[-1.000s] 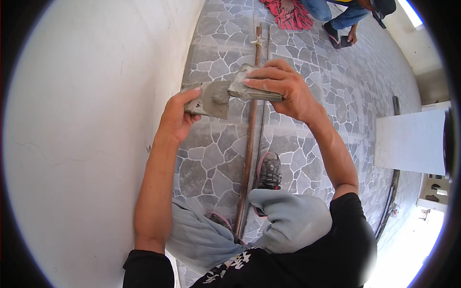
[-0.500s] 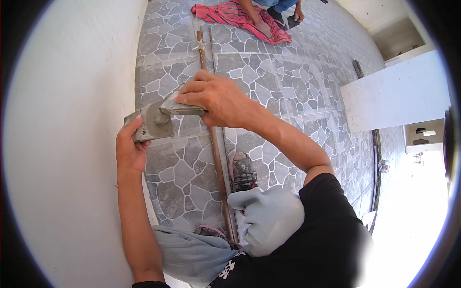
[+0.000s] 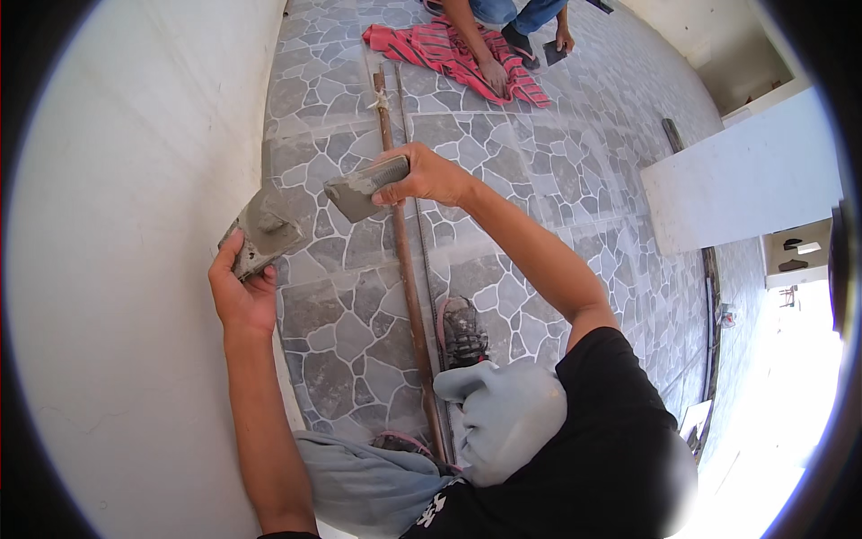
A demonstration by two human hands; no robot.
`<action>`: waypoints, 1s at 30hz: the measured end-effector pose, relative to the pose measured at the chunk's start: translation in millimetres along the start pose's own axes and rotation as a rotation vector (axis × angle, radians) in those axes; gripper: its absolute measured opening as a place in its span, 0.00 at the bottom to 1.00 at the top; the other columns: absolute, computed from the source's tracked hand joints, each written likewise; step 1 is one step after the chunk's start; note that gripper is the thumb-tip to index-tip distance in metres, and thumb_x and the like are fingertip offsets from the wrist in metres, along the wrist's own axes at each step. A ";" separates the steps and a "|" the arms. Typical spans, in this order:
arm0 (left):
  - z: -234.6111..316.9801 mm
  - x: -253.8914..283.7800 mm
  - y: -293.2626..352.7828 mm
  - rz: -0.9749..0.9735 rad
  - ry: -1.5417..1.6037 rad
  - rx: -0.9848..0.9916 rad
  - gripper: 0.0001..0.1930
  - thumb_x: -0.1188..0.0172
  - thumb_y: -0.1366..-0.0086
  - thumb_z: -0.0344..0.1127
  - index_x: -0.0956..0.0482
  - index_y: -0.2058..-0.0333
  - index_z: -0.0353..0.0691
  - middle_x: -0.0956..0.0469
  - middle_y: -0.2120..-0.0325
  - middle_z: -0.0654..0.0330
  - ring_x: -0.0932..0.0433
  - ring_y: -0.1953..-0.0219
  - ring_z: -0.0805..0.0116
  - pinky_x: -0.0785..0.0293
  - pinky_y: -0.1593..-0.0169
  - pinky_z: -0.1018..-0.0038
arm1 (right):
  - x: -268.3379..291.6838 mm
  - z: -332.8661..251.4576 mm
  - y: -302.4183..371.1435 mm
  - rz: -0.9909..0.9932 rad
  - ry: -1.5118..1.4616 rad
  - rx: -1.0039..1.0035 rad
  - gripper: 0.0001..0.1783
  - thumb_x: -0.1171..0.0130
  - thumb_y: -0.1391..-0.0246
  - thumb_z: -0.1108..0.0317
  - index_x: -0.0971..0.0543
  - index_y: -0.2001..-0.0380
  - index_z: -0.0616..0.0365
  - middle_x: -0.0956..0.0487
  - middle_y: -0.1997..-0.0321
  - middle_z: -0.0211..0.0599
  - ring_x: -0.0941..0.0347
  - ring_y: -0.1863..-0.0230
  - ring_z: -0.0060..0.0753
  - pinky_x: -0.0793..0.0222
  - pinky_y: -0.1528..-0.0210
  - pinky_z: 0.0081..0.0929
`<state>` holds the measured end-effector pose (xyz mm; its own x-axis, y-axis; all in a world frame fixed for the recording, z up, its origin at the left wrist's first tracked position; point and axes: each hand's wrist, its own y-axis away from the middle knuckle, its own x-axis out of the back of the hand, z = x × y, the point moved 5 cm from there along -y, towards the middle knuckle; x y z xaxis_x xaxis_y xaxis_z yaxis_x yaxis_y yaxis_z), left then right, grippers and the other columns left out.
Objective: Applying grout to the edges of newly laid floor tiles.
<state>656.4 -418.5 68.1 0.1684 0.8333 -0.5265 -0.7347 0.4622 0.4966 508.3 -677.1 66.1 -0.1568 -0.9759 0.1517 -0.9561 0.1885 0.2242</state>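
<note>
My left hand [image 3: 243, 295] is closed on the near end of a flat, cement-smeared slab [image 3: 258, 254], close beside the white wall. Wet grey mortar [image 3: 268, 218] lies on its upper face. To the right and a little farther off, my right hand [image 3: 424, 174] grips a second flat grey piece [image 3: 356, 196], thin and tilted, coated with mortar, perhaps a grout float pad. The two pieces are apart. Beneath them runs the stone-patterned tile floor [image 3: 332, 314] with white joints.
A long rusty pipe [image 3: 409, 296] and a thin rod lie along the floor under my right hand and between my feet. Ahead, another person's hand [image 3: 493, 75] presses a red striped cloth [image 3: 431, 50]. A white panel [image 3: 745, 171] stands at right, the wall [image 3: 135, 225] at left.
My right hand has drawn its flat piece away from the slab in my left hand, which it was over before, and turned it. The left slab has tilted; the other person's hand has shifted on the cloth.
</note>
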 end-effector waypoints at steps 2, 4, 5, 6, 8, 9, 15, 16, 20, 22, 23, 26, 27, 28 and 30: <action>3.4 -14.9 20.6 -0.055 0.069 0.028 0.11 0.43 0.34 0.36 0.23 0.55 0.41 0.18 0.65 0.66 0.20 0.70 0.75 0.28 0.77 0.79 | -6.4 40.3 -30.3 0.060 -0.256 -0.053 0.20 0.29 0.56 0.72 0.19 0.57 0.61 0.19 0.62 0.30 0.24 0.65 0.27 0.29 0.67 0.25; -10.1 -30.1 44.8 -0.141 0.134 0.095 0.11 0.45 0.32 0.37 0.23 0.54 0.41 0.18 0.65 0.64 0.20 0.69 0.74 0.27 0.76 0.78 | -19.9 81.9 -60.2 0.079 -0.522 -0.130 0.22 0.28 0.57 0.69 0.21 0.56 0.61 0.20 0.64 0.30 0.25 0.68 0.25 0.30 0.69 0.25; -18.2 -39.9 58.9 -0.161 0.139 0.121 0.11 0.46 0.31 0.37 0.24 0.54 0.40 0.18 0.65 0.63 0.20 0.69 0.74 0.27 0.76 0.78 | -18.2 97.0 -73.6 0.145 -0.491 -0.145 0.24 0.28 0.58 0.70 0.22 0.55 0.61 0.20 0.64 0.31 0.25 0.67 0.26 0.31 0.69 0.25; -33.1 -53.0 71.8 -0.228 0.140 0.210 0.11 0.46 0.31 0.38 0.24 0.54 0.40 0.18 0.66 0.63 0.20 0.69 0.74 0.26 0.74 0.78 | -16.8 109.8 -87.9 0.209 -0.455 -0.159 0.26 0.28 0.58 0.70 0.23 0.53 0.61 0.20 0.64 0.32 0.25 0.67 0.27 0.31 0.69 0.25; -61.2 -70.5 88.9 -0.349 0.117 0.290 0.13 0.46 0.30 0.39 0.26 0.52 0.39 0.20 0.63 0.62 0.20 0.66 0.74 0.23 0.71 0.76 | -12.4 123.0 -114.0 0.292 -0.336 -0.208 0.27 0.28 0.59 0.69 0.23 0.53 0.62 0.20 0.63 0.32 0.25 0.67 0.30 0.30 0.68 0.28; -66.8 -71.2 97.4 -0.392 0.106 0.300 0.14 0.46 0.29 0.40 0.28 0.50 0.39 0.21 0.61 0.62 0.21 0.65 0.75 0.21 0.69 0.76 | -27.9 119.3 -131.4 0.298 -0.294 -0.207 0.25 0.28 0.61 0.69 0.22 0.56 0.63 0.19 0.64 0.33 0.24 0.67 0.30 0.29 0.67 0.30; -69.3 -71.4 106.0 -0.396 0.179 0.321 0.15 0.45 0.30 0.40 0.29 0.50 0.39 0.22 0.61 0.62 0.21 0.64 0.75 0.21 0.68 0.75 | -54.1 98.5 -212.9 0.313 0.462 -0.034 0.16 0.34 0.60 0.67 0.17 0.65 0.61 0.16 0.65 0.44 0.20 0.67 0.43 0.28 0.65 0.36; -65.2 -68.9 103.3 -0.382 0.182 0.320 0.15 0.45 0.30 0.40 0.29 0.50 0.39 0.22 0.61 0.62 0.21 0.64 0.75 0.21 0.68 0.75 | -64.5 95.7 -224.2 0.307 0.695 0.035 0.14 0.37 0.60 0.67 0.17 0.66 0.60 0.16 0.64 0.48 0.21 0.68 0.47 0.28 0.66 0.39; -53.0 -62.5 89.6 -0.341 0.254 0.275 0.14 0.46 0.30 0.40 0.29 0.50 0.39 0.22 0.62 0.62 0.21 0.65 0.75 0.21 0.68 0.75 | -100.9 107.0 -249.5 0.244 0.830 0.126 0.15 0.42 0.59 0.69 0.16 0.64 0.56 0.18 0.61 0.52 0.23 0.63 0.57 0.27 0.59 0.44; -49.5 -58.8 83.5 -0.315 0.279 0.262 0.14 0.46 0.30 0.40 0.29 0.50 0.39 0.22 0.63 0.62 0.21 0.65 0.75 0.21 0.68 0.75 | -121.9 105.4 -253.3 0.279 1.006 0.331 0.16 0.43 0.59 0.72 0.15 0.64 0.54 0.18 0.62 0.50 0.23 0.59 0.58 0.27 0.54 0.46; -47.2 -57.2 81.2 -0.319 0.289 0.259 0.14 0.46 0.30 0.40 0.29 0.50 0.39 0.22 0.63 0.62 0.21 0.65 0.75 0.21 0.68 0.74 | -127.7 107.7 -256.3 0.271 0.997 0.328 0.16 0.43 0.59 0.72 0.15 0.64 0.54 0.18 0.62 0.50 0.23 0.59 0.58 0.27 0.54 0.46; -44.7 -57.0 79.1 -0.312 0.295 0.260 0.15 0.46 0.30 0.40 0.28 0.50 0.39 0.21 0.62 0.62 0.21 0.64 0.75 0.22 0.68 0.74 | -127.4 111.4 -265.8 0.321 1.027 0.328 0.15 0.44 0.58 0.74 0.15 0.64 0.55 0.18 0.62 0.48 0.25 0.56 0.56 0.28 0.50 0.46; -44.1 -57.2 78.7 -0.300 0.290 0.261 0.15 0.46 0.29 0.40 0.28 0.50 0.39 0.21 0.62 0.63 0.21 0.64 0.74 0.22 0.68 0.74 | -123.6 110.9 -270.3 0.336 1.065 0.331 0.16 0.43 0.57 0.74 0.16 0.62 0.55 0.18 0.60 0.46 0.25 0.55 0.56 0.28 0.50 0.46; -44.2 -57.5 78.1 -0.299 0.290 0.264 0.15 0.46 0.29 0.40 0.28 0.50 0.39 0.21 0.62 0.63 0.21 0.64 0.74 0.22 0.68 0.74 | -120.2 112.3 -274.4 0.351 1.104 0.334 0.18 0.43 0.57 0.75 0.16 0.60 0.55 0.18 0.58 0.45 0.26 0.55 0.56 0.28 0.50 0.46; -43.4 -60.7 77.4 -0.330 0.311 0.262 0.15 0.46 0.30 0.40 0.28 0.49 0.39 0.21 0.62 0.63 0.21 0.64 0.74 0.22 0.67 0.74 | -119.3 115.3 -281.0 0.364 1.122 0.380 0.14 0.45 0.55 0.75 0.17 0.64 0.55 0.18 0.60 0.42 0.26 0.54 0.52 0.29 0.52 0.45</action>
<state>560.8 -446.4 108.5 0.1308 0.5193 -0.8445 -0.4800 0.7785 0.4044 767.2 -626.3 -126.0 -0.3085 -0.2047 0.9289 -0.9419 0.2021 -0.2683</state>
